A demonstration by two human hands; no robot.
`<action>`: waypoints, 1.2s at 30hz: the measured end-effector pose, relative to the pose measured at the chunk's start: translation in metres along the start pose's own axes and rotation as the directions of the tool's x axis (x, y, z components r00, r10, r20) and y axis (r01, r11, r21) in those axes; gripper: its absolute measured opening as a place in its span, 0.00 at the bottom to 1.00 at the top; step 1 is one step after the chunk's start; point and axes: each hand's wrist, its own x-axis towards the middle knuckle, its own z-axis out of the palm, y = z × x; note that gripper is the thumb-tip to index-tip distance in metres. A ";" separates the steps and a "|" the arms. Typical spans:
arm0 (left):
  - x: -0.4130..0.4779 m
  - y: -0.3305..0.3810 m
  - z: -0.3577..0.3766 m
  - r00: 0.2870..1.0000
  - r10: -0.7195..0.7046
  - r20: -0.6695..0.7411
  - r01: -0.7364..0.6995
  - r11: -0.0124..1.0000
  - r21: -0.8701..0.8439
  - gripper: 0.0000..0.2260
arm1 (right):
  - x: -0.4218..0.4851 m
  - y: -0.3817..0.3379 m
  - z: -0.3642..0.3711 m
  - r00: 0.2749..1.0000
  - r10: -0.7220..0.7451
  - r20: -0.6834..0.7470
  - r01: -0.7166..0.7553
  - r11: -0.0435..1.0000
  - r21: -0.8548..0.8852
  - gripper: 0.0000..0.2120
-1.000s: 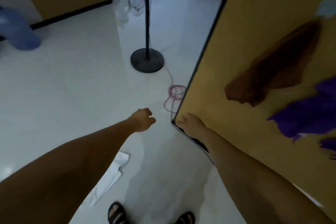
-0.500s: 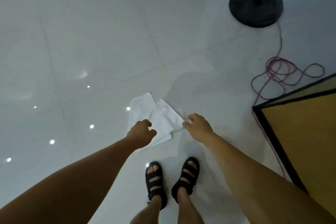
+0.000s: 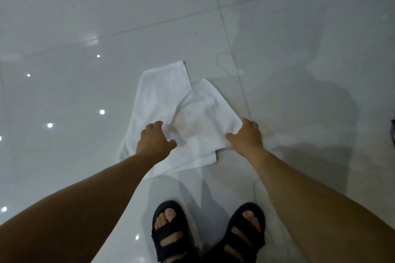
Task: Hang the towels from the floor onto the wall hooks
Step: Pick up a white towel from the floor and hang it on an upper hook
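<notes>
Now the white towel (image 3: pixel 192 113) has been reached by the left hand (image 3: pixel 155 139) and right hand (image 3: pixel 245 136), both lowered closer. Whether either grip pinches cloth cannot be told.

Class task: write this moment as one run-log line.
stage: pickup, not lifted | left hand: curled over white towel, grip unclear | right hand: at towel's right edge, grip unclear | towel: rumpled on floor

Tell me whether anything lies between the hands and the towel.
Nothing visible does. The left hand is over the near part of the towel, the right hand at its right edge. Whether either grips it is unclear. The hooks are out of view.
</notes>
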 end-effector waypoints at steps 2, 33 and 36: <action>0.022 -0.010 0.018 1.000 -0.027 0.016 0.026 0.999 0.039 0.39 | 0.020 0.008 0.016 0.999 -0.014 -0.045 0.013 0.999 -0.038 0.34; -0.389 0.300 -0.422 0.547 0.703 0.456 0.165 0.443 -0.881 0.14 | -0.332 -0.066 -0.432 0.991 0.016 0.131 -0.126 0.405 0.906 0.33; -0.427 0.335 -0.462 0.480 0.769 0.421 0.126 0.415 -0.901 0.13 | -0.367 -0.058 -0.460 0.913 -0.173 0.370 -0.286 0.375 0.882 0.42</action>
